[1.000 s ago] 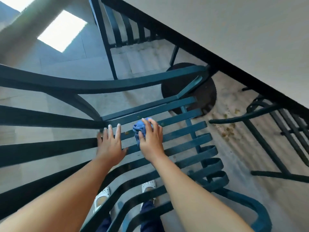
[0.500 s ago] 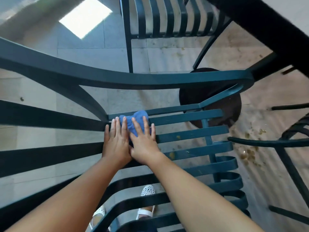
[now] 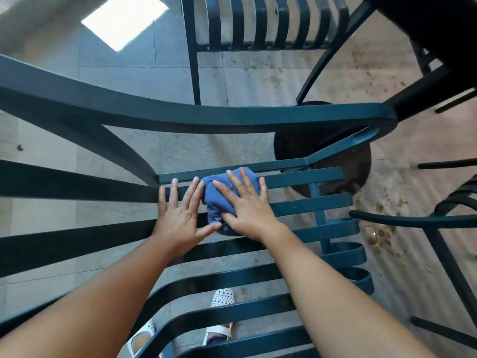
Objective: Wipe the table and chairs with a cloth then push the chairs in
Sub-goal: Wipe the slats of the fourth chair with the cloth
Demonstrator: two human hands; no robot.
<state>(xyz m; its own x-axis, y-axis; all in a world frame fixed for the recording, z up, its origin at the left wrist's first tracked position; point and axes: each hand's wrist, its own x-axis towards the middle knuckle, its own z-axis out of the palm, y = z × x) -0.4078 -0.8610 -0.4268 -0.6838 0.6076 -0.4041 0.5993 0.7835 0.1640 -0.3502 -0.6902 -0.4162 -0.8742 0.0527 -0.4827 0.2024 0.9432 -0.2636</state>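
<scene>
A dark green slatted metal chair (image 3: 304, 202) fills the view below me. Its curved armrest (image 3: 232, 117) arches across the middle. A bunched blue cloth (image 3: 218, 200) lies on the seat slats near the back corner. My right hand (image 3: 247, 205) lies flat on the cloth with fingers spread, pressing it down. My left hand (image 3: 180, 210) rests flat on the slats right beside it, thumb touching the cloth's lower edge. The dark table edge (image 3: 438, 29) shows at the top right.
A second slatted chair (image 3: 268, 24) stands ahead. A third chair (image 3: 438, 220) is at the right. The table's round dark base (image 3: 335, 151) sits under the seat. Brown crumbs (image 3: 382, 236) litter the stone floor. My white shoes (image 3: 222, 301) show through the slats.
The cloth and both hands slid from the middle of the seat toward its back corner. My right hand spread flat over the cloth. The view shifted so the table top left the frame.
</scene>
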